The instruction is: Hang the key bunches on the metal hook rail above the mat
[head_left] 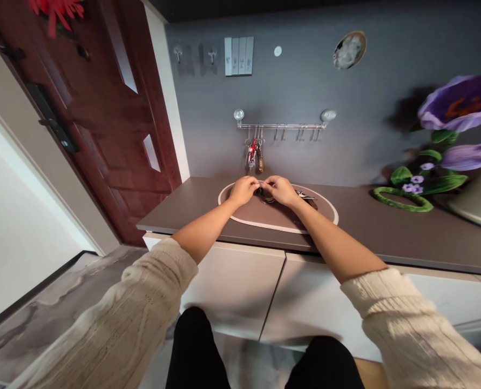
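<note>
Keys [304,195] lie on the oval mat [268,219] just right of the right hand [281,189] — the nearer one — their long axis running mostly sideways. Between that hand and the left hand [243,189] is a small dark thing [258,191], pinched by the fingertips of both, about equally near each; its long axis and which way it points are hidden.

Small dark object [258,191] mostly hidden by fingers [251,183], its details indistinct
</note>
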The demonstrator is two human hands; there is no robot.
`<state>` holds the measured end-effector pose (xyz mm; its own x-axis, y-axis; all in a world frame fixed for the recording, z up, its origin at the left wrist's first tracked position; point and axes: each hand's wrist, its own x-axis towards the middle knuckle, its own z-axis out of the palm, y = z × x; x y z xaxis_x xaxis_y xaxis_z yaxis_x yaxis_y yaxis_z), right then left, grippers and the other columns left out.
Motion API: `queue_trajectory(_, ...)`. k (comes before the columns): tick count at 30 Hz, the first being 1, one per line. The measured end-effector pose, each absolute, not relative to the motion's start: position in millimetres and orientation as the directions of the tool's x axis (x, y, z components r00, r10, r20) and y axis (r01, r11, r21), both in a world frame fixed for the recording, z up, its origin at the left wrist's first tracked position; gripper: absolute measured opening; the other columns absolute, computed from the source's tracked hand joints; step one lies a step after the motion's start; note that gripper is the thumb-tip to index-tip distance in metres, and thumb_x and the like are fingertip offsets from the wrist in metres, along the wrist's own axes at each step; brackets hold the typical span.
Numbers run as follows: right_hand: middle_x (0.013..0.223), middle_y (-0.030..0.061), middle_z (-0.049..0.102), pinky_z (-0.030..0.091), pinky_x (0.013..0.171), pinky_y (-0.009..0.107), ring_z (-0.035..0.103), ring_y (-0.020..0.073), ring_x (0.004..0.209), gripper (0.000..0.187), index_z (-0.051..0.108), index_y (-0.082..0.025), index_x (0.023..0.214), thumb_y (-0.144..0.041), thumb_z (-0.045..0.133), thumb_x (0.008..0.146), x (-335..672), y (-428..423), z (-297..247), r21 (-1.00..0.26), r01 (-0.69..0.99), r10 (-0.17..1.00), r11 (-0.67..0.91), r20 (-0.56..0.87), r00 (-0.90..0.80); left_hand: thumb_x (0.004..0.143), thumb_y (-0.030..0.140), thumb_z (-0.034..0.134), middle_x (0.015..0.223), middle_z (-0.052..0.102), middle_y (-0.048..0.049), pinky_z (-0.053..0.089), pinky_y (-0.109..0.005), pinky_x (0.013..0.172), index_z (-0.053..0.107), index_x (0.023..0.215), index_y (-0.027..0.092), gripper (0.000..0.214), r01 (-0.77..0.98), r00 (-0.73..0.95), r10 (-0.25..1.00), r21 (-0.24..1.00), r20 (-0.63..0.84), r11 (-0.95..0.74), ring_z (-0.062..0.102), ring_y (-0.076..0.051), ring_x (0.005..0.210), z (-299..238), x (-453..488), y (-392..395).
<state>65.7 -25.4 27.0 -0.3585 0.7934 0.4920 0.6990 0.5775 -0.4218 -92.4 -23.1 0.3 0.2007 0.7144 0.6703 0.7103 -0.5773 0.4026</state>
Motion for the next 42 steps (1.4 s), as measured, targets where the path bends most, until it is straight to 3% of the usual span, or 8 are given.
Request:
queue_trajectory(11,0.075,0.0036,0.061,0.039,0.067,0.023,0.052,0.013,0.07,0.018,0.058,-0.015,0.074,-0.025,0.044,0.079,78.4,-20.4,28.0,-0.472,0.626,0.755,0.621,0.576,-0.315,0.081,0.026,0.049,0.081,0.064,-0.0032,0.04,-0.025,0.071,0.063,0.08,0.017,0.017,0.711,0.192,0.732,0.421,0.653,-0.562,0.053,-0.013,0.075,0.6,-89.9,-25.3)
queue_trajectory(20,0.079,0.0059,0.061,0.039,0.074,0.028,0.052,0.0158,0.077,0.014,0.057,-0.017,0.071,-0.023,0.046,0.078,100.1,-11.4,42.0,-0.432,0.616,0.673,0.659,0.704,-0.226,0.081,0.023,0.049,0.082,0.064,-0.0039,0.04,-0.025,0.072,0.063,0.081,0.016,0.016,0.714,0.117,0.72,0.446,0.684,-0.54,0.054,-0.015,0.077,-0.4,-87.5,-23.2)
queue_trajectory(30,0.08,0.0057,0.061,0.039,0.073,0.027,0.052,0.0148,0.074,0.013,0.054,-0.016,0.073,-0.024,0.045,0.078,110.0,3.9,66.3,-0.493,0.61,0.682,0.621,0.722,-0.111,0.081,0.02,0.047,0.084,0.064,-0.0055,0.041,-0.027,0.075,0.062,0.08,0.016,0.016,0.703,0.039,0.715,0.49,0.698,-0.516,0.056,-0.016,0.078,13.4,-58.7,-9.9)
queue_trajectory(42,0.081,0.0077,0.065,0.04,0.073,0.026,0.056,0.0149,0.074,0.019,0.06,-0.014,0.077,-0.023,0.043,0.079,96.0,42.1,105.7,-0.524,0.656,0.69,0.543,0.724,0.008,0.082,0.022,0.045,0.082,0.064,-0.0051,0.041,-0.027,0.074,0.062,0.079,0.016,0.018,0.706,0.095,0.731,0.472,0.676,-0.527,0.055,-0.016,0.079,-2.2,-51.2,-1.9)
